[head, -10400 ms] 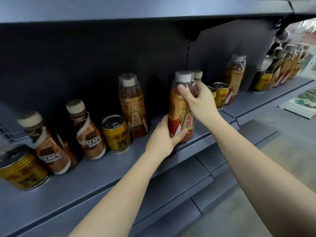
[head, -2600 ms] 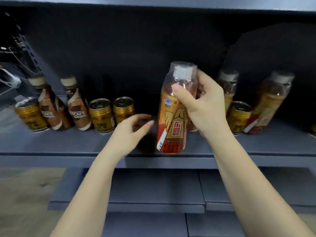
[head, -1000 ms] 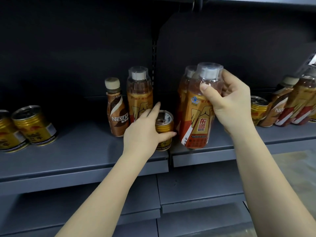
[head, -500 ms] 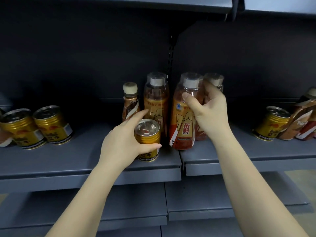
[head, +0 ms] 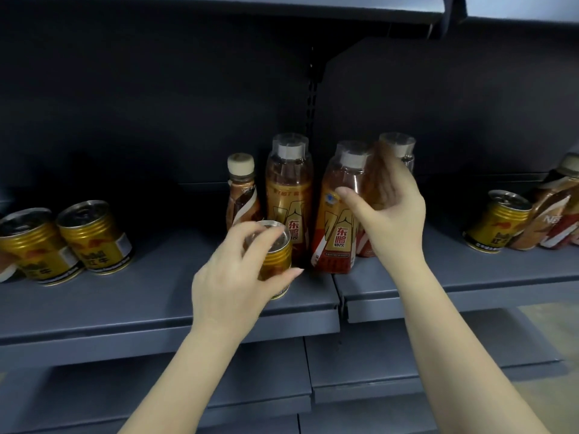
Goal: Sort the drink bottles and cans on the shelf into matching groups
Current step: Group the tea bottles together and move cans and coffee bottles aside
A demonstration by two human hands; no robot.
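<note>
My left hand [head: 232, 283] is wrapped around a small gold can [head: 275, 261] near the front of the grey shelf [head: 156, 296]. My right hand [head: 391, 214] hovers with fingers apart just beside an orange-labelled clear bottle [head: 336, 220] that stands on the shelf. Two more bottles of the same kind flank it, one to the left [head: 289, 195] and one behind my right hand [head: 398, 151]. A brown coffee bottle [head: 242, 195] with a cream cap stands at the left of that cluster.
Two gold cans [head: 94, 236] lean at the left of the shelf. At the right a gold can [head: 498, 220] lies against leaning brown and red bottles [head: 551, 214]. A seam splits the shelf boards. A lower shelf [head: 407, 371] juts out below.
My right hand has let go of the orange-labelled bottle, which now stands on the shelf. My left hand has shifted its grip over the top of the gold can.
</note>
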